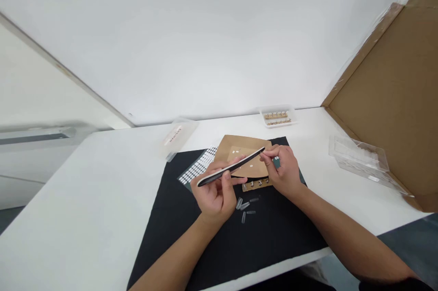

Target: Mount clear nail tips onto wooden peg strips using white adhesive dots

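Observation:
A long curved nail file [231,165], black with a pale edge, slants up to the right above the mat. My left hand [216,190] grips its lower end between thumb and fingers. At the file's upper tip, my right hand [282,168] is closed in a pinch; whatever lies between those fingertips is too small to make out. Several clear false nail tips [244,204] lie loose below the hands. Behind them is a wooden strip [253,184] with small metal pieces, partly covered by my right hand. A brown paper sheet [224,145] bears a few white oval stickers.
A black mat [178,236] covers part of the white table [92,200]. A sheet of white oval stickers [196,165] lies left. Behind are a translucent lid [179,136] and a tray [294,120] of wooden strips. A clear box [359,158] stands right, beside a cardboard panel [393,85].

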Demonstrator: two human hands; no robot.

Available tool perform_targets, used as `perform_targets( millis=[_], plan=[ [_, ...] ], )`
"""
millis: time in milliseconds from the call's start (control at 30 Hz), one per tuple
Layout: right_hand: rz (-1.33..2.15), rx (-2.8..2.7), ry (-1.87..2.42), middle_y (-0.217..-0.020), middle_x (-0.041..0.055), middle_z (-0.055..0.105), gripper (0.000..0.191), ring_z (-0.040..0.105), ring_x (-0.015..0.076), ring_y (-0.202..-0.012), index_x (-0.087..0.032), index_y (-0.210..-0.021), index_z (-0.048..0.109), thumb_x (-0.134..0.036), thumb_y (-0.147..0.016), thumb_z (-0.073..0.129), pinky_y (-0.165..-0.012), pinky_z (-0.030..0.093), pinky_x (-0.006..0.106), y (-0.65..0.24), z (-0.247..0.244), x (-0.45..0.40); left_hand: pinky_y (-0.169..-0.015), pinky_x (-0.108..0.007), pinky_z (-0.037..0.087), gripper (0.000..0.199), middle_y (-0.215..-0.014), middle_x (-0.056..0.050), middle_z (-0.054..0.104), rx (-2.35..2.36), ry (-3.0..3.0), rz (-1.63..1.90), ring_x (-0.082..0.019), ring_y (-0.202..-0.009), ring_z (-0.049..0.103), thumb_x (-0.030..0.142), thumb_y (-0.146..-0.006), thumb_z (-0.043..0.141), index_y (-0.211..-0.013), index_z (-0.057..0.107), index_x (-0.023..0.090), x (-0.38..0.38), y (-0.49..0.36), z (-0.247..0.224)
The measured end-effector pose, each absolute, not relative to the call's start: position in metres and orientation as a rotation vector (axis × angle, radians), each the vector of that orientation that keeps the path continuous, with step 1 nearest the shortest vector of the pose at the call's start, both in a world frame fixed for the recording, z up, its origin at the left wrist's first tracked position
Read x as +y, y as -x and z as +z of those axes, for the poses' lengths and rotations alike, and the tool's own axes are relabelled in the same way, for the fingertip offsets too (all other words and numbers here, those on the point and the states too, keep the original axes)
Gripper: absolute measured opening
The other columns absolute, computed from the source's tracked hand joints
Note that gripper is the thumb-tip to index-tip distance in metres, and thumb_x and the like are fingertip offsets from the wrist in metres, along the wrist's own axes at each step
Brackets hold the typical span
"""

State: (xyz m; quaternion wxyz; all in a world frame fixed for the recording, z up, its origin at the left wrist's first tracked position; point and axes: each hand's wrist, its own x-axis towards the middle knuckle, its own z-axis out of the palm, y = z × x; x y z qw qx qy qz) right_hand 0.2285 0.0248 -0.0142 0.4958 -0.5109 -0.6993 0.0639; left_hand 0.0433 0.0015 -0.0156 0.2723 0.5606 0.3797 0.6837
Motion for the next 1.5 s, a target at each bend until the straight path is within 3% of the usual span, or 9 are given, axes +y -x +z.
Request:
perform_targets(
  millis=[267, 600, 800, 900, 1033, 1133, 1267, 1367, 1500],
  plan=[
    [-0.035, -1.764, 1.093, -0.084, 0.0001, 0.081, 0.019, 0.078, 0.0192, -0.08, -0.026, -0.089, 0.057, -0.029, -0.104, 0.069, -0.085, 0.046, 0.04, -0.233, -0.017, 0.027, -0.054, -0.022, 0.069, 0.016, -0.109, -0.013, 0.075, 0.999, -1.537, 1.833, -0.027, -0.096, 0.083, 0.033, -0.106, 0.064, -0.108, 0.068, 0.017, 0.002, -0.038, -0.017],
    [-0.175, -1.837, 1.188, -0.086, 0.0009, 0.081, 0.025, 0.077, 0.019, -0.077, -0.027, -0.084, 0.057, -0.032, -0.106, 0.065, -0.084, 0.045, 0.041, -0.237, -0.019, 0.026, -0.058, -0.027, 0.07, 0.01, -0.108, -0.011, 0.074, 0.951, -1.55, 1.874, -0.027, -0.097, 0.083, 0.026, -0.105, 0.066, -0.113, 0.062, 0.021, 0.0, -0.039, -0.015],
    [-0.157, -1.856, 1.138, -0.089, 0.0016, 0.081, 0.021, 0.076, 0.0193, -0.08, -0.027, -0.086, 0.058, -0.029, -0.105, 0.066, -0.085, 0.047, 0.041, -0.239, -0.023, 0.028, -0.063, -0.029, 0.067, 0.014, -0.098, -0.009, 0.075, 1.102, -1.654, 1.954, -0.018, -0.07, 0.078, 0.027, -0.104, 0.064, -0.097, 0.066, 0.015, 0.009, -0.029, -0.004],
    [-0.17, -1.854, 1.116, -0.09, 0.0015, 0.081, 0.019, 0.077, 0.0191, -0.08, -0.027, -0.088, 0.057, -0.027, -0.105, 0.066, -0.084, 0.049, 0.041, -0.239, -0.023, 0.028, -0.063, -0.029, 0.062, 0.016, -0.091, -0.007, 0.074, 1.196, -1.669, 1.992, -0.016, -0.067, 0.074, 0.03, -0.103, 0.065, -0.097, 0.061, 0.016, 0.023, -0.017, -0.001],
    [-0.232, -1.807, 0.971, -0.087, -0.0005, 0.079, 0.019, 0.076, 0.0169, -0.076, -0.026, -0.093, 0.056, -0.02, -0.101, 0.072, -0.081, 0.05, 0.038, -0.236, -0.02, 0.029, -0.073, -0.037, 0.06, 0.025, -0.079, 0.002, 0.067, 1.284, -1.648, 2.172, -0.018, -0.068, 0.068, 0.028, -0.097, 0.067, -0.106, 0.043, 0.022, 0.045, 0.005, -0.005],
    [-0.239, -1.788, 0.913, -0.084, -0.0018, 0.077, 0.022, 0.075, 0.016, -0.074, -0.025, -0.094, 0.056, -0.015, -0.098, 0.075, -0.079, 0.049, 0.037, -0.235, -0.018, 0.03, -0.058, -0.031, 0.053, 0.032, -0.068, 0.011, 0.056, 1.327, -1.541, 2.116, -0.014, -0.049, 0.057, 0.023, -0.094, 0.062, -0.11, 0.035, 0.024, 0.056, 0.019, -0.008],
    [-0.219, -1.789, 0.908, -0.081, -0.0027, 0.075, 0.022, 0.075, 0.016, -0.074, -0.025, -0.093, 0.056, -0.014, -0.097, 0.075, -0.079, 0.048, 0.036, -0.235, -0.018, 0.03, -0.05, -0.026, 0.044, 0.04, -0.06, 0.014, 0.049, 1.314, -1.577, 2.109, -0.014, -0.045, 0.051, 0.016, -0.085, 0.058, -0.112, 0.031, 0.025, 0.062, 0.033, -0.003],
    [-0.207, -1.796, 0.912, -0.079, -0.0029, 0.074, 0.021, 0.074, 0.0161, -0.073, -0.025, -0.093, 0.056, -0.014, -0.097, 0.074, -0.078, 0.049, 0.036, -0.235, -0.019, 0.029, -0.05, -0.026, 0.042, 0.049, -0.06, 0.013, 0.049, 1.492, -1.548, 1.975, -0.015, -0.047, 0.051, 0.013, -0.081, 0.056, -0.123, 0.033, 0.021, 0.062, 0.045, 0.006],
    [-0.159, -1.846, 0.878, -0.082, -0.0012, 0.076, 0.02, 0.073, 0.0158, -0.073, -0.025, -0.092, 0.056, -0.015, -0.098, 0.072, -0.074, 0.048, 0.034, -0.236, -0.018, 0.028, -0.061, -0.031, 0.049, 0.066, -0.063, 0.007, 0.061, 2.007, -1.496, 1.474, -0.021, -0.058, 0.064, 0.013, -0.084, 0.054, -0.147, 0.035, 0.016, 0.066, 0.065, 0.018]
  ],
)
